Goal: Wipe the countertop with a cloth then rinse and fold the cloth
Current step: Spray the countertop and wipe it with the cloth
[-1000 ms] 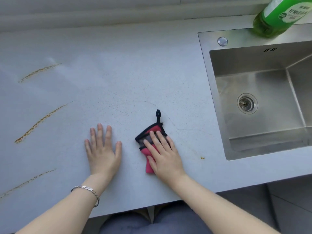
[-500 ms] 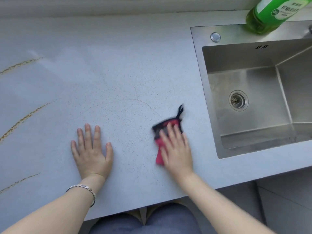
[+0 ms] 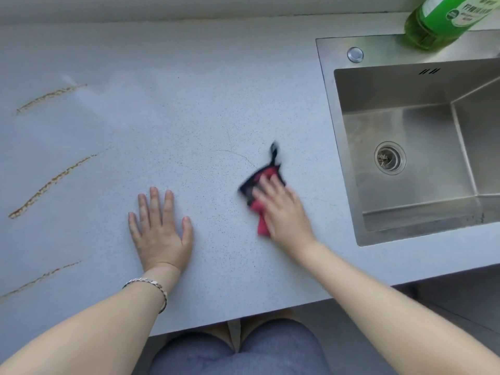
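A small red cloth (image 3: pixel 262 226) with black trim and a black hanging loop lies on the grey speckled countertop (image 3: pixel 205 109), left of the sink. My right hand (image 3: pixel 284 212) presses flat on it with straight fingers and covers most of it; hand and cloth are motion-blurred. My left hand (image 3: pixel 159 228) rests flat on the counter, fingers spread, a hand's width left of the cloth, with a silver bracelet on the wrist. Three brownish-yellow smears (image 3: pixel 51 182) streak the counter at the far left.
A stainless steel sink (image 3: pixel 349 147) with a drain takes up the right side. A green bottle (image 3: pixel 433 20) stands on its back rim. The counter's front edge runs just above my knees. A wall ledge bounds the back.
My right hand has slid the cloth to the right, toward the sink, and the loop now points up and slightly left. My left hand has stayed flat in place.
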The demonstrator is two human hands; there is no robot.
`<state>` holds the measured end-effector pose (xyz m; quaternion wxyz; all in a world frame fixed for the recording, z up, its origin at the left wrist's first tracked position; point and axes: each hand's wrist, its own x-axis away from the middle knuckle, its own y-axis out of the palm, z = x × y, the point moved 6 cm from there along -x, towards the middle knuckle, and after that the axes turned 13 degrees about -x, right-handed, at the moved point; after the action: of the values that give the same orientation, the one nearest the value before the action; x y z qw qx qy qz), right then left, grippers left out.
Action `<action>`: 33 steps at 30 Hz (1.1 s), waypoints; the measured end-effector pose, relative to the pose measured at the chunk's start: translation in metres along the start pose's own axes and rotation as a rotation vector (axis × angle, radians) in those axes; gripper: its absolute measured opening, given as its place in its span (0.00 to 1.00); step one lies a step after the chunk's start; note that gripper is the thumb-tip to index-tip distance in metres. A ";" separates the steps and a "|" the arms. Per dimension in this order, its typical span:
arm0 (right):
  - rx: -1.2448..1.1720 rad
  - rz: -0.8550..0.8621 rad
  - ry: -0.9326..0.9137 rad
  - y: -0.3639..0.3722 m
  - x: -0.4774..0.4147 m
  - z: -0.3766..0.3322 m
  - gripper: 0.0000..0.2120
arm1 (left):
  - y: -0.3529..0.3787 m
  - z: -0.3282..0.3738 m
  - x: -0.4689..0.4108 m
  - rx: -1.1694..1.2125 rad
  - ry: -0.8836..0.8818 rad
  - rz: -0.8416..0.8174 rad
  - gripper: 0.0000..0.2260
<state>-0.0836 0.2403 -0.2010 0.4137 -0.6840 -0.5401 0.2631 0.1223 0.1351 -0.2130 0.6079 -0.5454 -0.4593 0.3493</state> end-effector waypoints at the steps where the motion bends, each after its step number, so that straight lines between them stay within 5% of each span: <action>1: 0.040 -0.098 -0.107 0.004 0.024 0.000 0.22 | 0.000 0.000 0.000 0.001 0.000 -0.004 0.29; 3: 0.045 -0.143 -0.098 -0.008 0.044 0.033 0.21 | 0.000 0.000 0.000 0.001 -0.001 -0.015 0.30; 7: -0.027 0.045 0.326 -0.042 0.060 0.086 0.24 | 0.000 0.000 0.000 0.003 0.005 -0.033 0.30; 14: -0.092 0.321 0.797 -0.005 0.096 0.022 0.31 | -0.014 -0.001 -0.002 0.079 0.137 -0.179 0.36; 19: -0.049 0.169 0.499 0.055 0.024 -0.090 0.24 | -0.050 -0.090 -0.008 0.134 0.257 -0.108 0.30; 23: -0.032 -0.074 0.066 0.114 -0.028 -0.194 0.22 | -0.063 -0.214 -0.014 0.115 0.013 -0.078 0.18; 26: -0.042 -0.159 -0.024 0.115 -0.030 -0.188 0.24 | -0.060 -0.285 -0.013 0.073 -0.093 -0.091 0.19; 33: -0.122 0.331 0.792 0.051 -0.024 -0.098 0.21 | -0.025 -0.345 -0.011 -0.049 0.001 -0.173 0.21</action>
<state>0.0156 0.1863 -0.1952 0.5000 -0.8328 -0.2371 0.0109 0.4406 0.0027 -0.1848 0.6225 -0.5187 -0.5128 0.2839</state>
